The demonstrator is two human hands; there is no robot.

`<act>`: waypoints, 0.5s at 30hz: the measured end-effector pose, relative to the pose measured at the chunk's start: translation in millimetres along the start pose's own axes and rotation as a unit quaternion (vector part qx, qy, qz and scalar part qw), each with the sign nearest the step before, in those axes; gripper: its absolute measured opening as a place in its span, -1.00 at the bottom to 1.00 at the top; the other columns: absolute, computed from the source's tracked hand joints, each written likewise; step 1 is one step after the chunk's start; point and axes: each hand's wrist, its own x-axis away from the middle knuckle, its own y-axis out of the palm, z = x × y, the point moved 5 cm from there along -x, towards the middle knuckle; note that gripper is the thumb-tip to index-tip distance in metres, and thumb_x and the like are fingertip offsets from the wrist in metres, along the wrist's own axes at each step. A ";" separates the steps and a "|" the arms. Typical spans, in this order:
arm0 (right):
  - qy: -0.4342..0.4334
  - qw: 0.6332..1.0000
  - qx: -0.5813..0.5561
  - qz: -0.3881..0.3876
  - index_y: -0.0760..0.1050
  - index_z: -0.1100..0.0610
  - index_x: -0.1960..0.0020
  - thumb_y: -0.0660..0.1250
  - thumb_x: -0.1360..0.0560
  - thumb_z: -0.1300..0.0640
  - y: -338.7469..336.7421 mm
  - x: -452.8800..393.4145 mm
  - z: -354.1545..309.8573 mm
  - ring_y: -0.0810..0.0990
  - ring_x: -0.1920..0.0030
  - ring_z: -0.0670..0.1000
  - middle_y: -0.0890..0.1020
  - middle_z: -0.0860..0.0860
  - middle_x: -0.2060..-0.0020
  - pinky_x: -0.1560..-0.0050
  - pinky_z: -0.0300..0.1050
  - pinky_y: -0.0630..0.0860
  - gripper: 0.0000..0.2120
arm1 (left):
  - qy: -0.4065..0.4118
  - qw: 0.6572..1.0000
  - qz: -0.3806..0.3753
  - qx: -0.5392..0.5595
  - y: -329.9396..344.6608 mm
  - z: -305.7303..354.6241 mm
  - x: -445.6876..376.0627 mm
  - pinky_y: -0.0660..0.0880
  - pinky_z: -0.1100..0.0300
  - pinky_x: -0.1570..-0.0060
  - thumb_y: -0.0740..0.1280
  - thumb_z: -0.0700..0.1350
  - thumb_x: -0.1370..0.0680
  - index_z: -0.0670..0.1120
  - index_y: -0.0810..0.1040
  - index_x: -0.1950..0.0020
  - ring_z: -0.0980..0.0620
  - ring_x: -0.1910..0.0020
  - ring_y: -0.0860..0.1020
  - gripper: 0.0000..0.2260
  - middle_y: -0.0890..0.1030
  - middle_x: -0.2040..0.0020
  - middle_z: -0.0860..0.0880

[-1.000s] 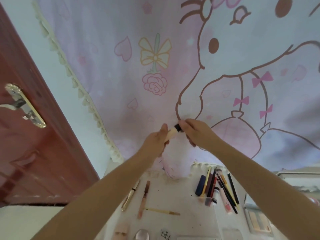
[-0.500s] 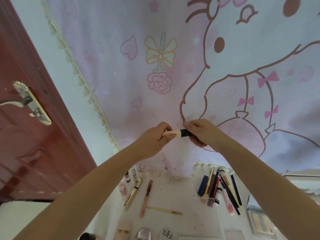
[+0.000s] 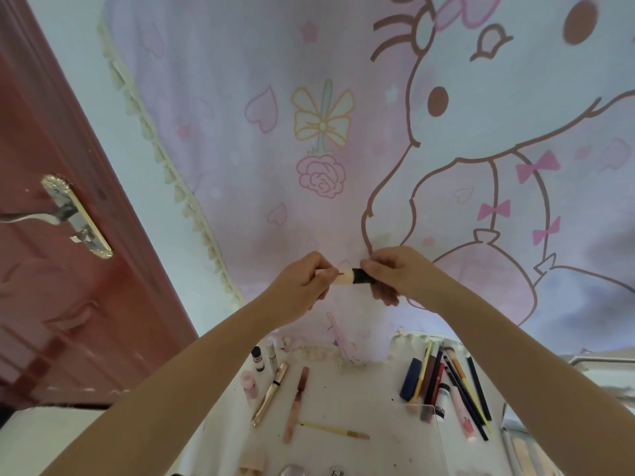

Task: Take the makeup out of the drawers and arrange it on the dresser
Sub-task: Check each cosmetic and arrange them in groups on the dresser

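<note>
Currently held aloft between both hands: small makeup tube [image 3: 347, 277], cream end pinched by left hand [image 3: 302, 286], black cap gripped by right hand [image 3: 395, 273]; placing step, next likely lowering to dresser [image 3: 360, 407] beneath.

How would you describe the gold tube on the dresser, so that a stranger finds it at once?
Start at the white dresser top below the pink cartoon cloth. On its left side several sticks lie loose; the gold tube lies slanted between a pale pink bottle and a brownish-pink stick. It alone is shiny gold metal with a dark ring.
</note>
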 end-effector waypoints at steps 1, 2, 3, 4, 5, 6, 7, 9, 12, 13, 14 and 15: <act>-0.015 0.999 -0.044 0.005 0.48 0.06 0.20 0.25 -0.50 0.25 -0.1 1.8 -0.1 0.55 0.47 -0.16 0.61 -0.07 0.43 0.40 -0.34 0.52 -0.85 | -0.005 1.000 0.010 0.009 -1.2 -2.3 0.3 0.31 0.41 0.48 0.12 -0.13 -0.59 0.04 0.34 0.24 0.24 0.59 0.33 -0.79 0.42 0.46 0.10; -0.026 0.995 -0.099 0.006 0.49 0.04 0.14 0.28 -0.46 0.35 -1.0 1.8 3.7 0.60 0.36 -0.13 0.62 -0.02 0.30 0.31 -0.30 0.57 -0.78 | -0.010 1.000 0.018 0.016 -2.5 -4.4 0.7 0.31 0.41 0.48 0.12 -0.14 -0.59 0.03 0.34 0.24 0.24 0.60 0.33 -0.79 0.42 0.47 0.10; -0.028 0.989 -0.146 0.002 0.47 -0.01 0.06 0.29 -0.43 0.41 -0.9 1.5 6.0 0.62 0.25 -0.09 0.60 0.00 0.18 0.24 -0.26 0.60 -0.69 | -0.013 0.999 0.023 0.020 -3.1 -6.1 1.2 0.31 0.41 0.48 0.12 -0.14 -0.59 0.03 0.34 0.24 0.24 0.60 0.33 -0.79 0.42 0.48 0.10; -0.023 0.985 -0.168 -0.015 0.45 -0.04 -0.01 0.31 -0.42 0.41 1.4 -0.4 10.0 0.62 0.17 -0.05 0.59 0.00 0.11 0.18 -0.23 0.61 -0.63 | -0.015 0.999 0.023 0.020 -2.7 -7.5 1.9 0.31 0.41 0.48 0.12 -0.13 -0.59 0.03 0.35 0.24 0.24 0.60 0.33 -0.79 0.42 0.49 0.11; -0.003 0.985 -0.172 -0.025 0.42 -0.05 -0.06 0.31 -0.44 0.35 4.4 -0.6 10.6 0.63 0.14 -0.02 0.60 -0.01 0.09 0.14 -0.20 0.61 -0.66 | -0.017 0.999 0.020 0.019 -1.4 -8.7 2.4 0.31 0.41 0.47 0.12 -0.13 -0.59 0.03 0.35 0.24 0.24 0.60 0.33 -0.79 0.42 0.50 0.11; 0.018 0.985 -0.170 -0.036 0.42 -0.01 -0.07 0.28 -0.48 0.24 8.5 -2.6 13.7 0.64 0.17 -0.01 0.62 -0.01 0.12 0.12 -0.18 0.61 -0.78 | -0.018 0.999 0.017 0.021 0.2 -9.8 3.1 0.31 0.41 0.47 0.12 -0.13 -0.59 0.04 0.35 0.24 0.24 0.60 0.33 -0.79 0.43 0.52 0.12; 0.046 0.986 -0.157 -0.039 0.45 0.08 -0.02 0.22 -0.52 0.12 11.9 -2.3 14.8 0.65 0.26 0.00 0.66 0.01 0.22 0.15 -0.18 0.61 -0.90 | -0.018 0.999 0.015 0.024 1.7 -10.8 3.7 0.31 0.41 0.47 0.12 -0.13 -0.59 0.04 0.35 0.24 0.24 0.60 0.33 -0.79 0.44 0.54 0.14; 0.072 0.987 -0.134 -0.046 0.49 0.19 0.14 0.15 -0.54 0.03 17.0 -2.2 16.8 0.61 0.44 -0.01 0.65 0.03 0.43 0.28 -0.23 0.60 -0.74 | -0.018 0.999 0.013 0.028 3.5 -12.8 4.5 0.31 0.41 0.47 0.13 -0.14 -0.59 0.04 0.36 0.24 0.24 0.60 0.33 -0.79 0.44 0.56 0.15; 0.003 0.986 -0.165 -0.020 0.49 0.13 0.12 0.24 -0.49 0.33 16.2 -2.1 18.1 0.63 0.27 -0.01 0.66 0.00 0.31 0.13 -0.19 0.62 -0.87 | -0.025 0.999 0.017 0.027 3.1 -17.1 5.7 0.30 0.43 0.48 0.13 -0.13 -0.59 0.04 0.35 0.24 0.24 0.60 0.33 -0.79 0.46 0.56 0.16; -0.007 0.982 -0.186 -0.022 0.47 0.08 0.07 0.25 -0.45 0.42 16.5 -2.1 19.8 0.63 0.17 0.00 0.64 0.00 0.20 0.04 -0.13 0.61 -0.74 | -0.030 0.999 0.020 0.027 2.7 -19.0 6.4 0.30 0.43 0.49 0.12 -0.12 -0.59 0.04 0.35 0.24 0.24 0.60 0.33 -0.79 0.46 0.54 0.15; -0.010 0.978 -0.204 -0.033 0.45 0.03 0.03 0.27 -0.43 0.45 18.9 -2.9 21.7 0.61 0.09 0.02 0.62 -0.02 0.11 -0.01 -0.08 0.59 -0.67 | -0.033 0.999 0.023 0.027 2.8 -20.9 7.5 0.30 0.43 0.49 0.13 -0.12 -0.59 0.04 0.35 0.24 0.24 0.61 0.33 -0.79 0.44 0.53 0.13; 0.001 0.976 -0.213 -0.036 0.42 0.00 0.01 0.28 -0.44 0.41 21.6 -3.5 23.7 0.61 0.06 0.02 0.60 -0.03 0.07 -0.03 -0.07 0.58 -0.68 | -0.037 0.999 0.024 0.028 3.6 -22.8 8.7 0.29 0.42 0.49 0.13 -0.12 -0.59 0.05 0.35 0.24 0.24 0.61 0.32 -0.79 0.43 0.50 0.12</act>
